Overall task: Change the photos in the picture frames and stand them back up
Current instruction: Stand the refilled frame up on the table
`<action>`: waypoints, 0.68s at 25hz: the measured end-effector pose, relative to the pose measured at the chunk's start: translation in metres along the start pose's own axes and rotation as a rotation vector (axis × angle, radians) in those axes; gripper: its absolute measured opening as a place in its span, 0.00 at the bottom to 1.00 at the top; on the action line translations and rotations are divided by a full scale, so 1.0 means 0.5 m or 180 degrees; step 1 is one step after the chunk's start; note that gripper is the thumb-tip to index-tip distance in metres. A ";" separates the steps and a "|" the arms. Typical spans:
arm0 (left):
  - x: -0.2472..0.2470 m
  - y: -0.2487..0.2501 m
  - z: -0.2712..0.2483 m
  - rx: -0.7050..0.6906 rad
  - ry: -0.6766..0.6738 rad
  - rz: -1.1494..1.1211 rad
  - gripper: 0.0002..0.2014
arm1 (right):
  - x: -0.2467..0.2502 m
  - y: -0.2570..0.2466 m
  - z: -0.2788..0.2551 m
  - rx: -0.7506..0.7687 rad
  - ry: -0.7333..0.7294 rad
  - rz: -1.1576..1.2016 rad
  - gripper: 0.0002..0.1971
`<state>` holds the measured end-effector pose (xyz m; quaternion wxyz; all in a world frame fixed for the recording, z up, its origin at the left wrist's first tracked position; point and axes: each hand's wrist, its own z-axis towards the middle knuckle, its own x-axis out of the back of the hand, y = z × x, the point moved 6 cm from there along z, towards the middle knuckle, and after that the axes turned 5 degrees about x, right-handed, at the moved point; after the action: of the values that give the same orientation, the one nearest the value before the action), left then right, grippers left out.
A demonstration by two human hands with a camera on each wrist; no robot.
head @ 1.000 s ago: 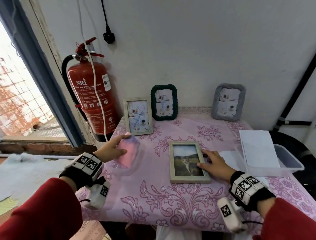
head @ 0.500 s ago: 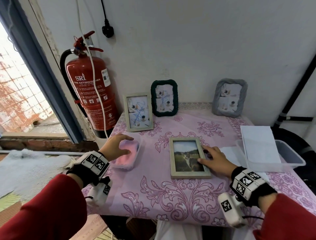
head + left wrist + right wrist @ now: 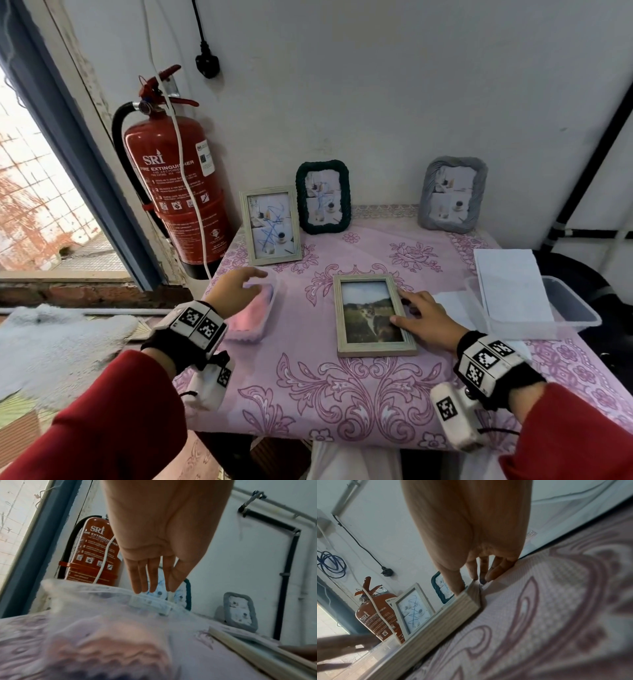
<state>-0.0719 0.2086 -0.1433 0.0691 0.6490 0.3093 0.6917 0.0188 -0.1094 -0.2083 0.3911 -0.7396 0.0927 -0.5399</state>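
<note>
The pale wooden rectangular frame (image 3: 374,314) with a landscape photo lies flat on the surface under the right hand (image 3: 423,320), whose relaxed fingers rest on its edge. The left hand (image 3: 236,291) hovers open over a clear plastic tub (image 3: 255,313). I judge the next move is to lift the frame upright, which needs a firm grip.

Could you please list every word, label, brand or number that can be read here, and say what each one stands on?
"SRI": white brand mark on the red fire extinguisher.
"FIRE EXTINGUISHER": white line just under that mark.
"1", "2", "3": step numbers beside the instructions in the left wrist view.
The instruction text, the white sticker and the lower print are too small to read.
The wrist markers carry patterns, no words.
</note>
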 end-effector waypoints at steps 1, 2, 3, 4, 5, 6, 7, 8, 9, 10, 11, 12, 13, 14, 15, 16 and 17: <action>0.009 0.018 -0.002 -0.0062 0.0145 -0.0129 0.16 | 0.000 0.001 0.000 0.0001 0.0007 0.0021 0.35; 0.015 0.038 -0.002 -0.0163 0.0227 -0.0247 0.16 | 0.000 0.001 0.000 0.0004 0.0013 0.0037 0.35; 0.016 0.060 -0.002 -0.0276 0.0248 -0.0369 0.15 | 0.000 0.002 0.000 0.0001 0.0013 0.0051 0.35; 0.013 0.083 -0.003 -0.0363 0.0233 -0.0497 0.15 | 0.000 0.002 0.000 0.0000 0.0008 0.0062 0.35; 0.007 0.106 -0.002 -0.0420 0.0199 -0.0623 0.15 | 0.000 0.002 0.000 0.0003 0.0002 0.0066 0.35; -0.003 0.126 -0.001 -0.0458 0.0146 -0.0727 0.14 | 0.000 0.002 0.000 0.0007 -0.0003 0.0070 0.35; -0.016 0.143 0.001 -0.0478 0.0084 -0.0792 0.14 | 0.000 0.003 0.000 0.0015 0.0001 0.0075 0.35; -0.031 0.157 0.004 -0.0479 0.0017 -0.0828 0.14 | 0.001 0.003 0.000 0.0031 0.0011 0.0078 0.35; -0.050 0.168 0.006 -0.0462 -0.0057 -0.0868 0.14 | 0.001 0.003 0.000 0.0051 0.0023 0.0080 0.35; -0.069 0.175 0.011 -0.0414 -0.0141 -0.0931 0.14 | 0.001 0.003 -0.001 0.0071 0.0029 0.0088 0.35; -0.090 0.178 0.014 -0.0334 -0.0226 -0.0996 0.14 | 0.001 0.002 -0.001 0.0087 0.0030 0.0112 0.35; -0.113 0.180 0.019 -0.0216 -0.0327 -0.1037 0.15 | 0.001 0.002 -0.002 0.0092 0.0035 0.0148 0.35; -0.137 0.178 0.022 -0.0057 -0.0449 -0.1053 0.17 | 0.001 0.002 -0.002 0.0096 0.0044 0.0178 0.35; -0.163 0.174 0.023 0.0145 -0.0592 -0.1065 0.19 | 0.002 0.003 -0.002 0.0103 0.0061 0.0178 0.35; -0.187 0.169 0.023 0.0362 -0.0736 -0.1123 0.22 | 0.002 0.003 -0.001 0.0117 0.0083 0.0149 0.35; -0.209 0.165 0.023 0.0564 -0.0844 -0.1215 0.25 | 0.003 0.003 -0.001 0.0129 0.0101 0.0112 0.35; -0.225 0.161 0.023 0.0706 -0.0877 -0.1292 0.28 | 0.003 0.003 0.000 0.0137 0.0110 0.0091 0.35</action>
<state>-0.0198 0.0922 -0.1984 0.1764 0.6653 0.4946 0.5307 0.0197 -0.1113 -0.2083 0.4129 -0.7201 0.0984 -0.5488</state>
